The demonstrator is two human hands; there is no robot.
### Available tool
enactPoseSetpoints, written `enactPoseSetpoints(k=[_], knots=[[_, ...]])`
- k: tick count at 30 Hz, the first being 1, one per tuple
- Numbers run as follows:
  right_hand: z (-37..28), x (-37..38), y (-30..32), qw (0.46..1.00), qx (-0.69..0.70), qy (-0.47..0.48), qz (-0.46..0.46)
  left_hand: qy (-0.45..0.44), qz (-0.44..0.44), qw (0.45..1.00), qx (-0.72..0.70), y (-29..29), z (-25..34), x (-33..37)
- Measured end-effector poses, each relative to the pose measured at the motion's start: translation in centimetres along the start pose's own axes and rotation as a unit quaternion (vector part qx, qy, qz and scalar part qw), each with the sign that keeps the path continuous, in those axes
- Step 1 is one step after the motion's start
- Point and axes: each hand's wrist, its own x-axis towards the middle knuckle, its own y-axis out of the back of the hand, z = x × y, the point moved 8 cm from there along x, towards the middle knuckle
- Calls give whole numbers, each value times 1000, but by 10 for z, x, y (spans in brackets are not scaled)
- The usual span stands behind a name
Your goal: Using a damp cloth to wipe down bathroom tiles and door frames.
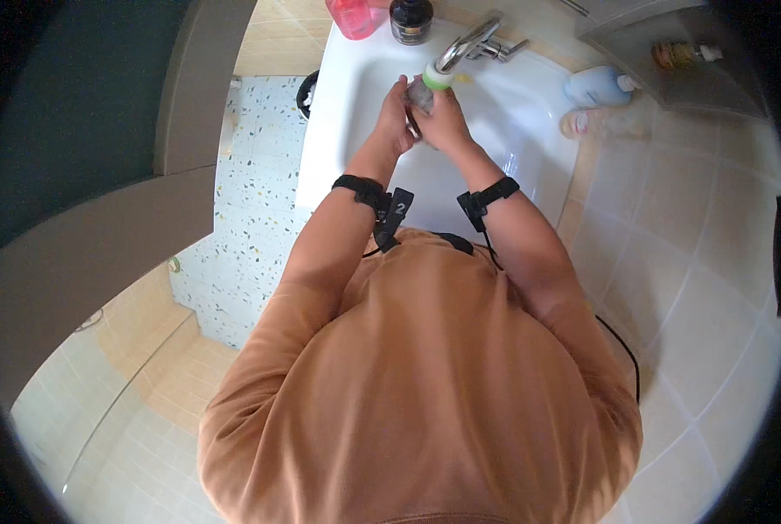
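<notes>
My two hands are together over the white sink [355, 131], right below the tap [466, 47] with its green-and-white spout end. Between them is a small greyish, wet-looking thing [420, 94]; its kind is hard to tell, and a dark edge shows lower down between the palms. My left hand [394, 122] curves round its left side, fingers toward the tap. From the right, my right hand [443, 124] closes on it, with its fingers partly hidden behind the thing and the spout.
A pink bottle [352, 17] and a dark bottle [410, 22] stand on the sink's far left rim. On the right are a pale blue bottle [598, 86] and a cabinet [696, 57]. A black bin [306, 94] is on the speckled floor [255, 175] at left.
</notes>
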Motion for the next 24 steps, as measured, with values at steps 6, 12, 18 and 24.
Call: enactPoseSetpoints(k=[6,12,18,24], knots=[[25,1,-8,972,-57,-180,-141,103,-224,953,-177,-26,-31,19],[23,1,-12,963,-140,-155,-173,138,-218,939,-230,-24,-35,19],[33,-2,-9,989,-123,-41,-69,129,-267,923,-247,-37,-35,23],[20,-12,37,996,40,-21,75,24,-271,939,-209,-26,-25,59]])
